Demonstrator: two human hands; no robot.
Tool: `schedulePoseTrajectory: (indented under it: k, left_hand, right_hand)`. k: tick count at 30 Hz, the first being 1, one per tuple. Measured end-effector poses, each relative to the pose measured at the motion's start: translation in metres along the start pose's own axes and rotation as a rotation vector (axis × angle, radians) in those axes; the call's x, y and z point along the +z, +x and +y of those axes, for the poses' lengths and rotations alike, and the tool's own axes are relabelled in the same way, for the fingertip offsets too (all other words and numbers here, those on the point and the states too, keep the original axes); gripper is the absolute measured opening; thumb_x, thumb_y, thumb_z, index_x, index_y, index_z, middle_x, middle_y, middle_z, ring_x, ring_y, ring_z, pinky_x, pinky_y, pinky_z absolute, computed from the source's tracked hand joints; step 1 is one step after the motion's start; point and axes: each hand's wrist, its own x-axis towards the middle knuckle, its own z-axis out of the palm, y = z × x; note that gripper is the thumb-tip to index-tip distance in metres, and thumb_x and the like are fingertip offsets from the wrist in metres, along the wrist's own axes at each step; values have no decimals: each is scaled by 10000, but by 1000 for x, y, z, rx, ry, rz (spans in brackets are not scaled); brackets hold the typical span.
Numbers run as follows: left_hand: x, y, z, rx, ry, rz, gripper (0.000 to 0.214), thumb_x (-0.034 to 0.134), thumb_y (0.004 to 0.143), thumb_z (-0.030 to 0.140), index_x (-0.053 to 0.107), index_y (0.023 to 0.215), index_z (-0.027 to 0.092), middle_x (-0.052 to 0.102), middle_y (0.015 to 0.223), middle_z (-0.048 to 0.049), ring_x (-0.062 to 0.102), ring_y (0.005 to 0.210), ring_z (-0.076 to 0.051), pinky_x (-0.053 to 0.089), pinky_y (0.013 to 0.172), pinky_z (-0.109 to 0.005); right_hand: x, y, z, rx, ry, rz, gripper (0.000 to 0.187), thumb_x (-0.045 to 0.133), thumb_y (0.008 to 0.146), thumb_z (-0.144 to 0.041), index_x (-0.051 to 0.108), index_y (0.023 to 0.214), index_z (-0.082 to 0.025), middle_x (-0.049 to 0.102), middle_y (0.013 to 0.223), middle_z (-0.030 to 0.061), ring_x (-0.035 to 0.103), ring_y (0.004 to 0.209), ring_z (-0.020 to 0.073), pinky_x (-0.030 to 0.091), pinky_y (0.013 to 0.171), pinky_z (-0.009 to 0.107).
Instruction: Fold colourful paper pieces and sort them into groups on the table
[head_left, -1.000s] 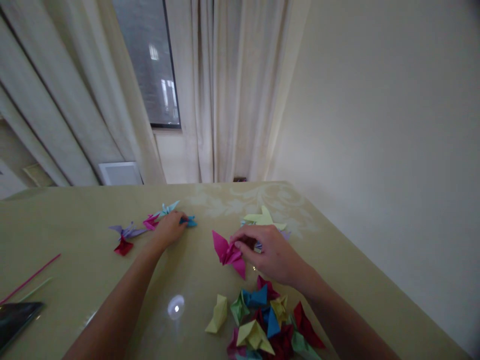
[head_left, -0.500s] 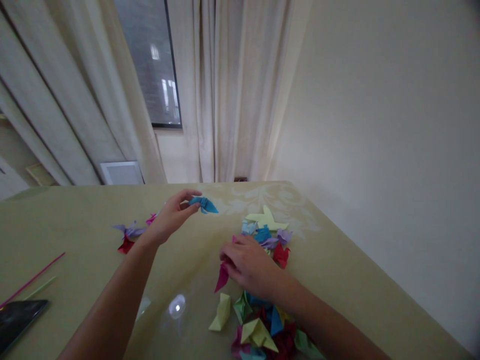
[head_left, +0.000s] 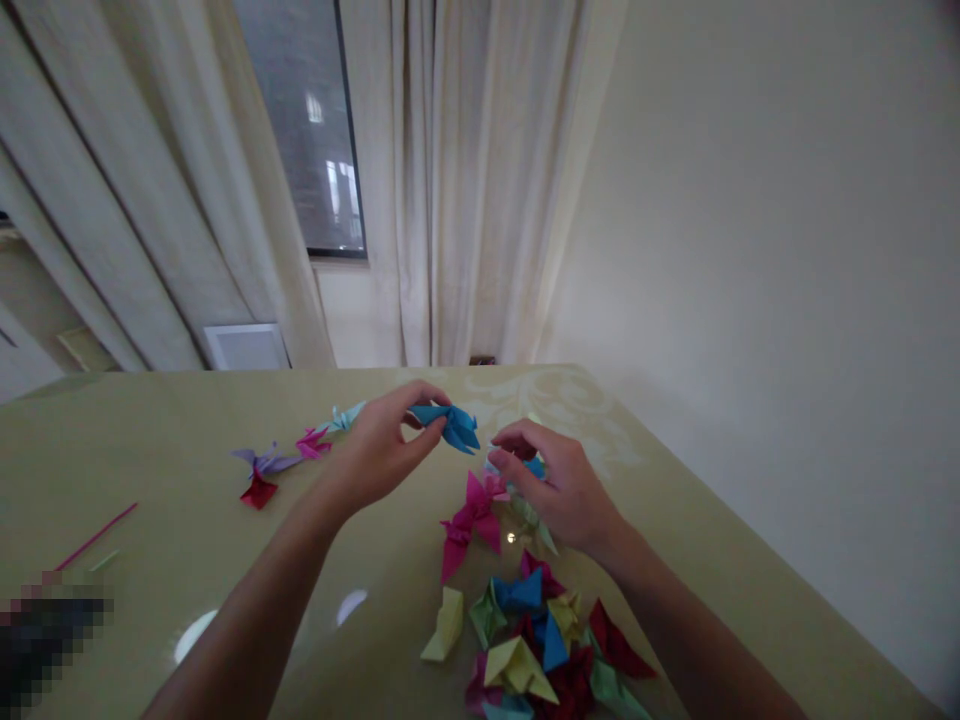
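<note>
My left hand pinches a blue origami crane above the far part of the table, its folded wings pointing right. My right hand hovers just right of it, fingers curved and thumb apart from them. Beneath that hand lie folded paper cranes, partly hidden, with a light blue one by the fingertips. A magenta crane rests on the table left of the right hand. Closer to me is a heap of folded paper pieces in several colours.
Purple, red, pink and pale blue cranes form a loose row at the left. A thin pink stick lies further left, near a blurred dark object. A wall borders the table's right side.
My left hand has moved right with the blue crane. My right hand has let go of the magenta crane, now lying on the table, and has shifted up and to the right.
</note>
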Motion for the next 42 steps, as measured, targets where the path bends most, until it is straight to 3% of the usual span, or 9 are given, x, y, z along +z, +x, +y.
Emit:
schedulePoseTrajectory:
  k: [7,15,21,26,29,32,34,37,42]
  left_hand:
    - [27,-3,25,78,-87,-91,119,661,952,230,674,1069,216,756,957,-18,721,863,-166,552,747,-258]
    - [28,-6,15,21,-234,-101,182,686,964,308,670,1118,213,744,1051,-54,723,958,-191,594,826,-301]
    - [27,-6,17,-3,-405,-167,239,730,952,370,697,1118,201,730,1098,-64,699,1033,-201,584,919,-335]
    - [20,-4,18,-51,-471,-299,365,572,1035,502,722,1144,188,749,1098,-88,698,1057,-229,593,917,-363]
    - [18,-1,-5,-78,-325,-304,432,433,1074,524,707,1184,207,737,1164,-95,697,1102,-232,596,949,-386]
    - [16,-2,-51,-125,146,-255,410,399,1065,432,710,1171,186,706,1242,-130,654,1204,-255,519,1087,-437]
    - [10,-9,-85,-278,531,-225,350,458,1002,303,702,1224,185,656,1364,-157,571,1338,-293,431,1168,-493]
    - [-4,-25,-125,-536,803,-183,408,513,949,280,673,1308,169,501,1550,-242,420,1459,-459,389,1112,-673]
    - [-24,-42,-149,-679,974,-259,425,432,988,324,670,1294,151,639,1354,-281,597,1268,-484,458,997,-646]
  right_hand:
    - [-5,-3,-11,1,29,126,120,675,989,-271,699,890,-208,717,773,-14,664,695,137,477,682,246]
    - [-5,3,4,112,-39,232,133,722,942,-318,669,886,-209,697,742,-16,628,630,140,462,616,252]
    - [-8,2,4,79,0,222,93,692,958,-270,680,887,-212,709,773,-14,650,673,142,478,633,243]
    - [-11,1,2,39,22,225,55,697,951,-248,693,909,-212,716,792,-7,654,698,147,497,659,248]
    - [-15,1,0,-9,-11,172,33,695,948,-236,701,923,-215,724,824,7,659,729,159,512,707,267]
    - [-20,1,1,-33,-77,29,38,683,960,-227,716,943,-219,738,859,15,671,774,170,503,729,277]
    - [-22,0,3,-33,-124,-93,46,681,965,-207,722,944,-213,741,877,17,673,803,173,487,736,277]
    - [-23,0,7,-10,-190,-272,65,694,948,-147,728,932,-200,742,893,16,671,815,169,458,737,266]
    - [-17,0,13,42,-296,-456,147,705,890,-50,747,888,-191,749,876,16,672,815,175,413,728,257]
